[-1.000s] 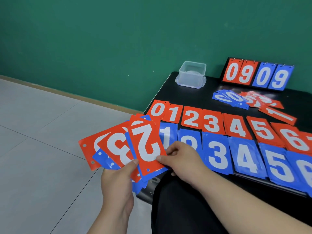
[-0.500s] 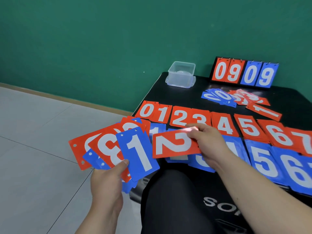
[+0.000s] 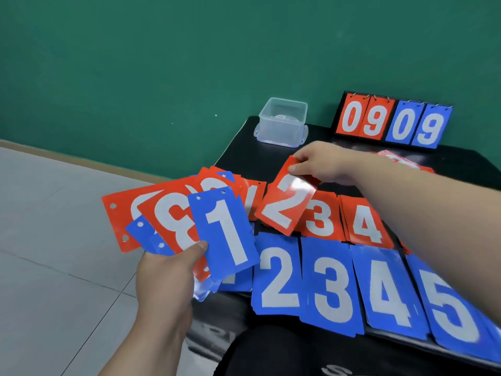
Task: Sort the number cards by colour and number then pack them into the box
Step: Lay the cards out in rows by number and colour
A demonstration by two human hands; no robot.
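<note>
My left hand grips a fan of red and blue number cards, with a blue 1 on top under my thumb. My right hand pinches the top edge of a red 2 card, held tilted just above the left end of the red row, beside the red 3 and red 4. Below lies the blue row: 2, 3, 4, 5. The clear plastic box stands at the table's far left corner.
A scoreboard stand showing 0 9 0 9 stands at the back of the black table. A loose pile of cards lies behind my right forearm. Grey tiled floor is on the left, green wall behind.
My right hand pulled the red 2 off the fan and carried it up and away to the red row. The blue 1 is now the fan's top card.
</note>
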